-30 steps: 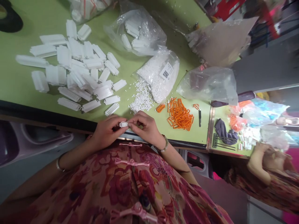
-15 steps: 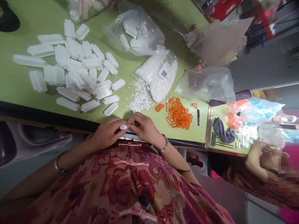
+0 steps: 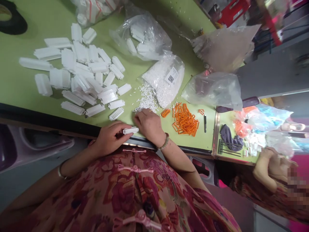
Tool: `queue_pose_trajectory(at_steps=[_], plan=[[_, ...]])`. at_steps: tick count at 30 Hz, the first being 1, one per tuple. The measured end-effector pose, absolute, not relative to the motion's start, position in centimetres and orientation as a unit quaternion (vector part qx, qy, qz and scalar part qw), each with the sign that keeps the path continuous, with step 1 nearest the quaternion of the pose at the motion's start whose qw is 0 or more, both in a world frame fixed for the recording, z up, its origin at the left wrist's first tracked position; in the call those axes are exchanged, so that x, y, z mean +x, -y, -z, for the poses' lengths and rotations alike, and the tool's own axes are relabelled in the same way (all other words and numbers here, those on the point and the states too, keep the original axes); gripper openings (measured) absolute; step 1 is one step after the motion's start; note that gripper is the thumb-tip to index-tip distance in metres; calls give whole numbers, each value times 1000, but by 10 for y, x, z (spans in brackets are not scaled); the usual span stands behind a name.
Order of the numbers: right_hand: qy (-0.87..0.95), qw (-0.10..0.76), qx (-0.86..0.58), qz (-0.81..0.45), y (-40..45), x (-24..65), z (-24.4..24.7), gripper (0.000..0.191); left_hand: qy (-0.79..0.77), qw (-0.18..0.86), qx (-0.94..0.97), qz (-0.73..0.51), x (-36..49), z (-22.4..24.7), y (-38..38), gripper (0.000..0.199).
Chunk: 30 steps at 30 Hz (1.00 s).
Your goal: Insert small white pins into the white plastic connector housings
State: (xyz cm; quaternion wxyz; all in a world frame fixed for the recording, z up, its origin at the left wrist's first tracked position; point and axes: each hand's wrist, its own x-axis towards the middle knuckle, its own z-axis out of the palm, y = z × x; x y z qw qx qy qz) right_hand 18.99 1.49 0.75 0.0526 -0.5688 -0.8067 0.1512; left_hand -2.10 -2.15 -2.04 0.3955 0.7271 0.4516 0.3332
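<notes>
I see a slim white plastic piece (image 3: 131, 130), narrow with notched edges, over the near edge of a smooth, pale green surface (image 3: 204, 140). The left hand (image 3: 110, 138) pinches one end between thumb and fingers; the other end sticks out bare towards the right hand (image 3: 150, 125), which is apart from it. That right hand is palm down, fingers bent under at the near edge of a heap of tiny white pellets (image 3: 147, 98); I cannot tell whether its fingertips grip any. Behind the heap slumps a clear, crinkled bag (image 3: 160, 87), packed with similar bits and bearing a white label (image 3: 172, 74). To the right I find a tangle of thin, rectangular orange frames (image 3: 185, 120), then a slim dark tool (image 3: 205, 123). To the left is a loose pile of long white housings (image 3: 82, 69), ridged, some pierced with rows of small holes
</notes>
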Motion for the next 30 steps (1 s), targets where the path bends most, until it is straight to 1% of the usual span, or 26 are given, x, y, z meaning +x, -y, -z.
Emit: queue_pose_trajectory(at_steps=[8,11,13,17,19,23,30], plan=[[803,15,-577,-151,-19,188,-17,16,-460,423,707,-331,-20,15,20,28],[795,12,-581,-173,-24,188,-20,14,-461,424,706,-330,-20,14,21,28],[784,48,-580,-216,-26,192,-21,13,-462,426,705,-330,-21,13,21,29],[729,221,-518,-389,-20,203,-21,9,-461,436,700,-328,-21,11,19,29],[706,268,-469,-459,-13,205,-20,13,-464,439,701,-318,-21,10,18,28],[700,281,-425,-500,-4,199,-13,18,-467,436,708,-301,-21,10,16,26],[678,257,-441,-529,-3,197,-10,15,-469,449,701,-293,-21,11,16,24]])
